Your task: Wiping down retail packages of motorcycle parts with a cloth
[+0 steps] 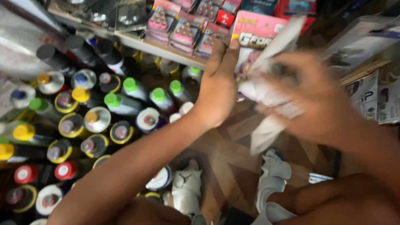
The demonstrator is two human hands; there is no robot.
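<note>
My left hand (217, 85) reaches up and grips a pink carded package (254, 31) at the edge of a shelf. My right hand (310, 98) is blurred by motion and is closed on a white cloth or crumpled sheet (266, 96), held against the same package. Below the hands lie a wooden floor and my knees.
Many spray cans with coloured caps (96, 118) stand packed at the left. A shelf (166, 50) above holds carded packs of small pink items (183, 31). White shoes (187, 185) sit on the floor (233, 162). Printed boxes (375, 98) are stacked at the right.
</note>
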